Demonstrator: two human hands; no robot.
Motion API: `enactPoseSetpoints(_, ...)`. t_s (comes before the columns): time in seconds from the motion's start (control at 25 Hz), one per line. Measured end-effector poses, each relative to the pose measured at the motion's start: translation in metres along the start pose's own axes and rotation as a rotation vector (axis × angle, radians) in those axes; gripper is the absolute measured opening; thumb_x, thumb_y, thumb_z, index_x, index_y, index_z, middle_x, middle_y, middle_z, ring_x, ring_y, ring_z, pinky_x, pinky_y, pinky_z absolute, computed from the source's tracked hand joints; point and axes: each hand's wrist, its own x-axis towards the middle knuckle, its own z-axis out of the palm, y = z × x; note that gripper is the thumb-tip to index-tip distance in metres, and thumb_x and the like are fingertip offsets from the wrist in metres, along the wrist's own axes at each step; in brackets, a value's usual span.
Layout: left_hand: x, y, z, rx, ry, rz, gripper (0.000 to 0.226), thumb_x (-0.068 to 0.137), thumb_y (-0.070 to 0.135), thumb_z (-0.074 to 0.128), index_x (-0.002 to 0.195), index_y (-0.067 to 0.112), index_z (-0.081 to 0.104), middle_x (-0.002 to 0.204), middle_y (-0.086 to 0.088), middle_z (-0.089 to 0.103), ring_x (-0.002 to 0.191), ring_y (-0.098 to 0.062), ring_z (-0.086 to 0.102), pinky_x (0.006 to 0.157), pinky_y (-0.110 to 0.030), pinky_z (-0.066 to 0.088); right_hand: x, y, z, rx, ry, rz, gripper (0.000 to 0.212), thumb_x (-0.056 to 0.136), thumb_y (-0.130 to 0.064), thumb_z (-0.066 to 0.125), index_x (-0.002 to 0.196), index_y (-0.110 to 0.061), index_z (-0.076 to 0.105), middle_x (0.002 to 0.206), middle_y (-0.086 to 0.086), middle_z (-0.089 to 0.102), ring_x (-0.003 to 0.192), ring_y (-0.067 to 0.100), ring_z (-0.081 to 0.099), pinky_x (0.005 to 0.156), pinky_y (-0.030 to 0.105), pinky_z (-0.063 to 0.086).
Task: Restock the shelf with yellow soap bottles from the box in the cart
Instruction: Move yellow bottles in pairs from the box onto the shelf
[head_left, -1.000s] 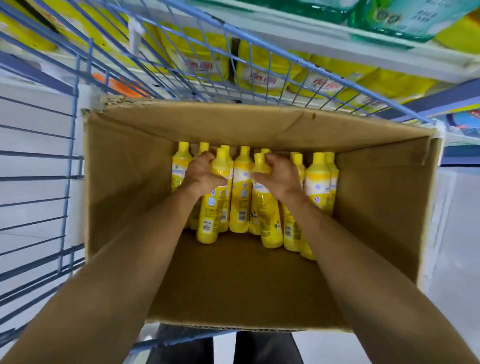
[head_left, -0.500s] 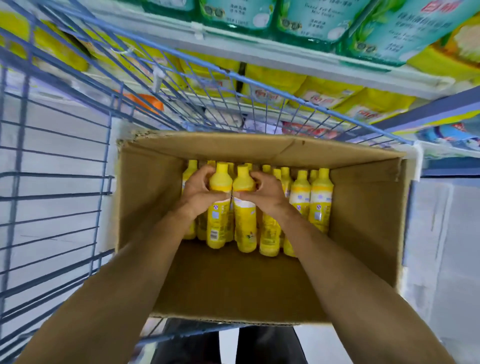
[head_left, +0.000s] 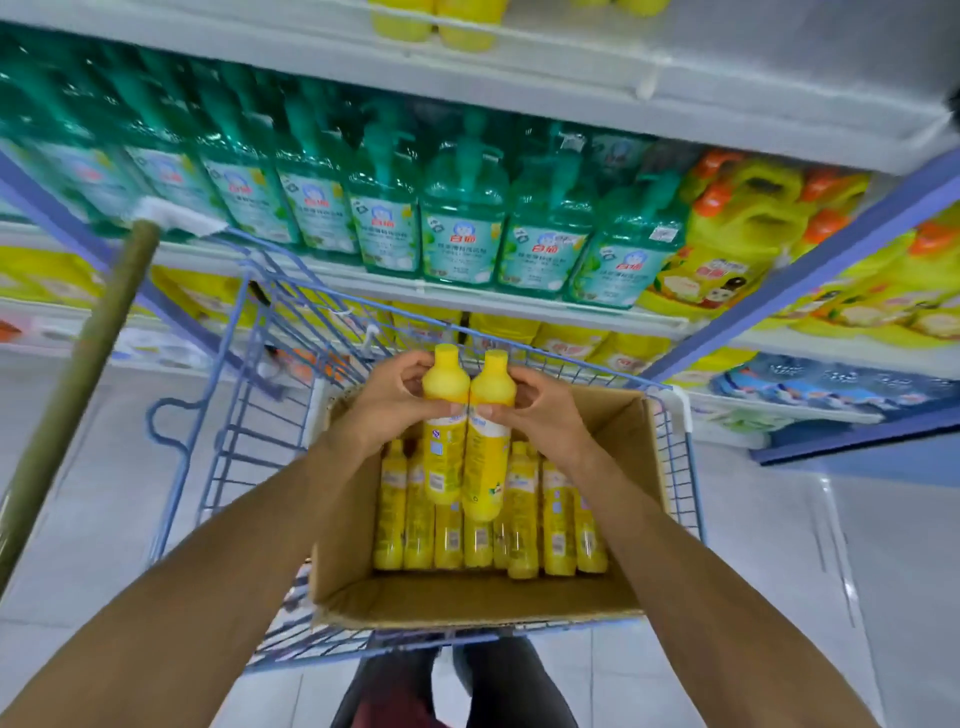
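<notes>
Two yellow soap bottles are held side by side above the cardboard box (head_left: 631, 452). My left hand (head_left: 384, 400) grips the left bottle (head_left: 442, 452) near its shoulder. My right hand (head_left: 540, 410) grips the right bottle (head_left: 485, 457) the same way. Both bottles are upright, their caps level with the far rim of the blue wire cart (head_left: 223, 415). Several more yellow bottles (head_left: 519, 519) stand in a row at the far end of the box. A few yellow bottles (head_left: 436, 21) stand on the top shelf.
Green pump bottles (head_left: 462, 228) fill the shelf straight ahead, with yellow jugs with orange caps (head_left: 737, 228) to their right. Yellow packs line the lower shelf behind the cart. A greenish pole (head_left: 78, 374) leans at the left. White tiled floor lies on both sides.
Both hands have lifted a bottle each out of the row, up to the box's rim. The view has tilted up, showing the green bottle shelf and the top shelf.
</notes>
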Motion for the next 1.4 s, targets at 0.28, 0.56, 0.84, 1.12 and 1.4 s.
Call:
enactPoseSetpoints(0.28,-0.031,0.164,-0.032,0.049,0.022,0.349,0.056,0.065,0.014,0.094,0.115,0.013,0.067,0.108,-0.003,0.075,0.101,-0.019,0.071,0.090,-0.036,0.058,-0.037,-0.159,-0.046,0.033,0.132,-0.283,0.064,0.073,-0.015,0.090,0.130,-0.007,0.063,0.119,-0.005,0.072,0.106,0.008,0.070,0.091,0.032,0.059)
enactPoseSetpoints(0.56,-0.053,0.295,-0.036,-0.025,0.045,0.604,0.046,0.069,0.003,0.089,0.103,0.027,0.067,0.096,0.010,0.077,0.090,-0.004,0.072,0.080,-0.020,0.056,-0.052,-0.275,-0.095,0.089,0.220,-0.529,0.058,0.074,-0.008,0.088,0.127,-0.003,0.066,0.115,0.008,0.075,0.108,0.021,0.071,0.094,0.035,0.058)
enactPoseSetpoints(0.84,-0.039,0.400,-0.019,0.003,0.128,0.771,0.041,0.071,0.010,0.089,0.107,0.018,0.070,0.100,0.002,0.077,0.089,-0.008,0.073,0.078,-0.021,0.058,-0.036,-0.361,-0.162,0.099,0.245,-0.718,0.053,0.078,-0.005,0.084,0.128,-0.001,0.065,0.117,0.011,0.074,0.109,0.026,0.071,0.096,0.036,0.057)
enactPoseSetpoints(1.12,0.003,0.466,-0.003,0.121,0.218,0.858,0.051,0.072,0.016,0.090,0.118,0.009,0.067,0.108,-0.002,0.076,0.099,-0.015,0.072,0.085,-0.029,0.059,0.005,-0.404,-0.214,0.068,0.238,-0.813,0.058,0.079,-0.009,0.084,0.133,-0.006,0.062,0.121,0.007,0.073,0.110,0.016,0.070,0.096,0.029,0.055)
enactPoseSetpoints(1.4,0.052,0.479,0.006,0.149,0.221,0.841,0.047,0.073,0.009,0.088,0.114,0.005,0.065,0.104,-0.005,0.074,0.089,-0.004,0.070,0.081,-0.022,0.058,0.051,-0.407,-0.229,0.119,0.286,-0.767,0.060,0.079,-0.006,0.084,0.134,-0.002,0.060,0.118,0.009,0.072,0.103,0.013,0.071,0.088,0.023,0.056)
